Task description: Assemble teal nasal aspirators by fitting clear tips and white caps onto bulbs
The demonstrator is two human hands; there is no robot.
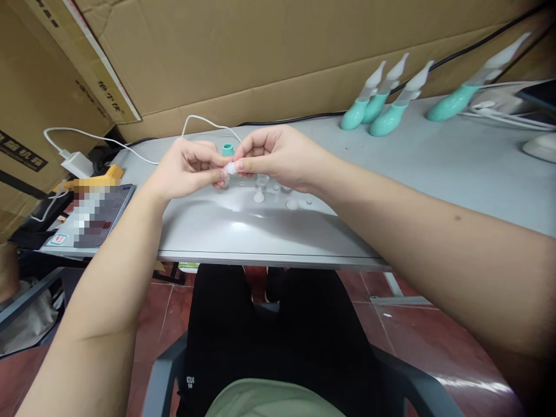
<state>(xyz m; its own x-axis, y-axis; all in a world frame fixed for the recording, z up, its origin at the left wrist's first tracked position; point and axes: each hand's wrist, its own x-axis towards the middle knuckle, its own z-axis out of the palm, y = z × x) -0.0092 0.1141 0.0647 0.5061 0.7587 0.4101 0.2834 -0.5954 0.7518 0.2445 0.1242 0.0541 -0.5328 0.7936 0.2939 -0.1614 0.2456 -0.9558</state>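
My left hand (193,168) and my right hand (275,159) meet above the table, fingertips pinching a small white plastic part (230,168) between them. Behind the fingers the rim of a teal bulb (228,149) shows; the rest of it is hidden. Below my hands lie several small white and clear pieces, among them a white cone-shaped piece (259,195) and a white rounded piece (292,204). Part of these pieces is covered by my right hand.
Several teal bulb aspirators with white tips (388,119) stand at the back right. A phone (115,214), partly pixelated, lies at the left edge by a white charger (78,165) and cable. Cardboard (243,58) walls the back of the grey table (269,243).
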